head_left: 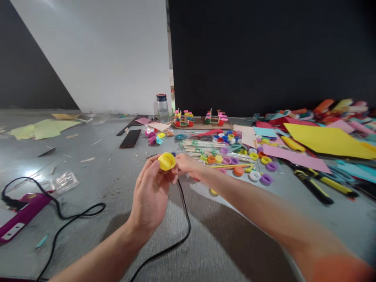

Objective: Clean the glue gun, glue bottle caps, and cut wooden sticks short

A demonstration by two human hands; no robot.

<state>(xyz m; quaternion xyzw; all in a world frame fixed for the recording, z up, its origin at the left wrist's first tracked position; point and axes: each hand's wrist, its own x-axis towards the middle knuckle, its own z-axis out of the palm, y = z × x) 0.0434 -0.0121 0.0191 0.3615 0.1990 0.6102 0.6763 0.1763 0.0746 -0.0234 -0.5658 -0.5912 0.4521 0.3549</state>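
Observation:
Between its thumb and fingers my left hand [152,188] pinches a round, hollow yellow bottle cap [167,161], its open side toward me. Just beyond and to the right, my right hand [185,163] is closed close beside the cap. A black cord [188,219] comes down from beneath the hands to the near table edge; it seems to belong to a tool in my right hand, whose body is mostly hidden. A small dark blue bit shows behind the cap. Loose coloured bottle caps [266,179] and wrapped sticks [202,145] lie right of my hands.
Two small colourful models [184,119] stand on cardboard at the back, near a clear bottle [162,105]. Utility knives [313,186], scissors and coloured foam sheets [331,139] crowd the right. A purple power strip [23,215] with a looped cord sits at left.

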